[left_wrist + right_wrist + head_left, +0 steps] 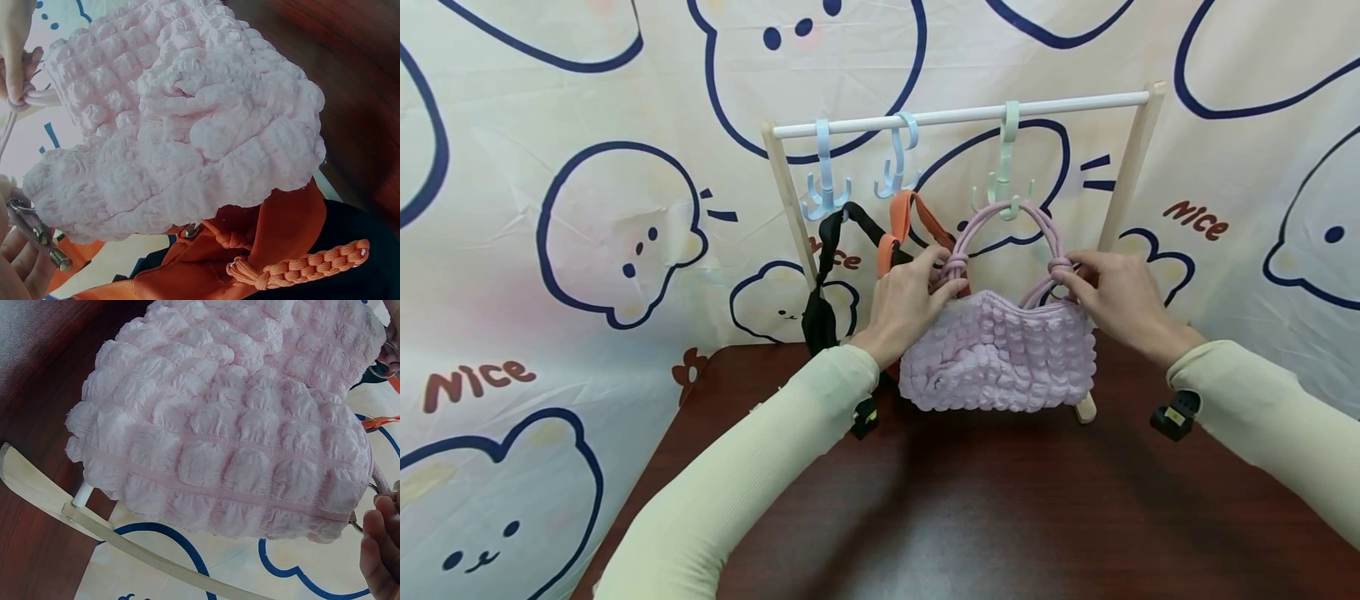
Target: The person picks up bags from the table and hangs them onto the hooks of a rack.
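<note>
A pale lilac puffy handbag (1000, 358) hangs at the right of a small rack, just above the table. Its looped handle (1055, 237) reaches up to a green multi-prong hook (1009, 146) and overlaps the lower prongs in the head view. My left hand (906, 296) pinches the handle near its left knot. On the other side, my right hand (1120, 296) pinches it by the right knot. Metal-tipped cord ends (59, 257) show beside the left fingers in the left wrist view. The bag's quilted front (231, 437) fills much of the right wrist view.
Two blue hooks share the white rail (1082, 103) of the wooden-sided rack. A black strap (827, 250) and an orange bag (290, 219) with a braided orange cord (312, 265) hang left of the lilac bag. Behind stands a printed cloth; below is a dark wooden table (1000, 517).
</note>
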The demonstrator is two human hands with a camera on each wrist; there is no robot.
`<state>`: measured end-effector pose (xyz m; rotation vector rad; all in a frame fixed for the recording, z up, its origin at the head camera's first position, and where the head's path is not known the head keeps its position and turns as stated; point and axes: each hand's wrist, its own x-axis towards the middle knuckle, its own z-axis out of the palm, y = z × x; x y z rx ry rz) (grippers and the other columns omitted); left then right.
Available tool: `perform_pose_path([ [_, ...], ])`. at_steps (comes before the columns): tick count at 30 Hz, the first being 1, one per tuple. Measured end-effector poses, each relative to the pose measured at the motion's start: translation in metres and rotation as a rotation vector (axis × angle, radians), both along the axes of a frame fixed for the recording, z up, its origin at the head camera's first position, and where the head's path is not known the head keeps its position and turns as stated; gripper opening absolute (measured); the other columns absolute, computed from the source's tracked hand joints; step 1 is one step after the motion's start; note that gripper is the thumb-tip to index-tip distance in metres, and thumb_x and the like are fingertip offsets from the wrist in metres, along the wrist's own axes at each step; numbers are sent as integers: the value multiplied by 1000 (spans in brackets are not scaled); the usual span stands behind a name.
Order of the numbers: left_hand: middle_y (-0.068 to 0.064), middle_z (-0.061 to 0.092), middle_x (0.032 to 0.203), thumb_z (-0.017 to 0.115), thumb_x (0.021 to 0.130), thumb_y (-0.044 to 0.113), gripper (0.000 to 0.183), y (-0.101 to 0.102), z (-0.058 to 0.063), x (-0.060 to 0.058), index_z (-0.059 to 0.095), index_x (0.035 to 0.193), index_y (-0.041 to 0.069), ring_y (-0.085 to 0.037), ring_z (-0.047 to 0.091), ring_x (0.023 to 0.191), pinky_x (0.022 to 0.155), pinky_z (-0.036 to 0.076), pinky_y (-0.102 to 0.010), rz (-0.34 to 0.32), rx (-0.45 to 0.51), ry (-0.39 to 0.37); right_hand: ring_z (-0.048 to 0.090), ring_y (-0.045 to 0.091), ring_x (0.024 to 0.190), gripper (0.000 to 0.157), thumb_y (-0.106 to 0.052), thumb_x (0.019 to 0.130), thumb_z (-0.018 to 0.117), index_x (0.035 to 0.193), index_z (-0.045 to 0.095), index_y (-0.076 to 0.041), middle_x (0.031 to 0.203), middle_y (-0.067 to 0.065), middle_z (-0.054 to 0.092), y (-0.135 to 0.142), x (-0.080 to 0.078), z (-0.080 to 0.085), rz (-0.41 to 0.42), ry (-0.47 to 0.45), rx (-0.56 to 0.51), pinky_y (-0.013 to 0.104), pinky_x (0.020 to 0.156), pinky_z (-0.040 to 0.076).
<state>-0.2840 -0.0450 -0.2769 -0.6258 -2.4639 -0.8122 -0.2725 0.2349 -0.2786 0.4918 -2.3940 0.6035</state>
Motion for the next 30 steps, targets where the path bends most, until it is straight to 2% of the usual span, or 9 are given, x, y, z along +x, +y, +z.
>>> perform_pose_path([
  [8,3,74,95,67,95,43,34,0,-2,-1,62,123,24,-11,65,73,63,49,-31,6,-9,4,51,14,55,25,-18,96,71,110,74,2,70,13,70,0,-2,-1,11,12,8,24,48,36],
  [19,3,72,93,66,96,43,34,-1,-6,0,61,124,24,-12,63,72,65,49,-31,10,-22,-8,58,18,58,28,-19,96,70,114,73,2,73,14,72,-1,-2,-4,7,-34,17,25,49,38],
  [30,3,72,92,67,96,43,34,-1,-8,-1,62,123,23,-12,61,70,63,48,-31,15,-40,0,57,17,57,27,-18,97,69,114,72,3,72,13,71,-2,-3,-7,20,-67,16,25,50,39],
])
